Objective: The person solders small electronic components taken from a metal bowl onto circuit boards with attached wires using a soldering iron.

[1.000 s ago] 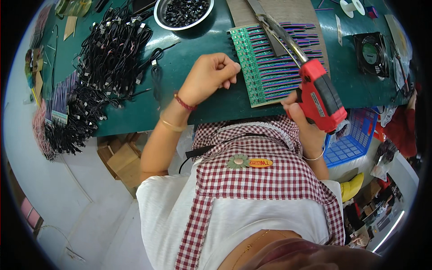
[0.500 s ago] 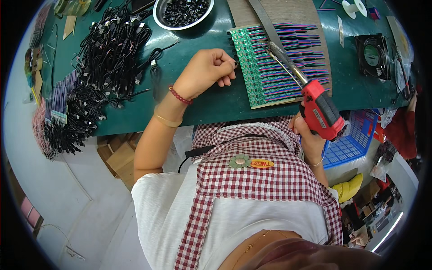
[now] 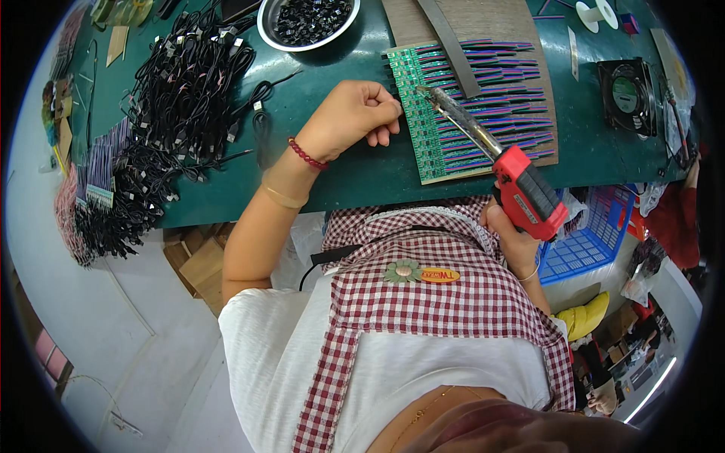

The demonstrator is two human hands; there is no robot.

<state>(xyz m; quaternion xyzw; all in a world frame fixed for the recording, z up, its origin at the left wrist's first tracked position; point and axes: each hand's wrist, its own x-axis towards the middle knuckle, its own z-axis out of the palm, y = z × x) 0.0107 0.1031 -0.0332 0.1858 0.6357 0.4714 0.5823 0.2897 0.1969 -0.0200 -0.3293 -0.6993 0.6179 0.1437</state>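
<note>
My right hand is wrapped round the red and black grip of a soldering gun. Its tip slants up and left over a green circuit board panel, near the left part. Rows of black, red and blue wires run rightward from the panel. Just off its left edge, my left hand is closed with thumb and forefinger pinched together; what they hold, if anything, is too small to make out. A flat grey metal strip lies across the wires.
A metal bowl of small black connectors stands at the far side. Bundled black USB cables heap up on the left of the green table. A black fan sits at right, a white spool behind it. A blue basket is below the edge.
The soldering gun has shifted left and slightly down, its tip now nearer the panel's left part and off the grey strip. My left hand has edged slightly right.
</note>
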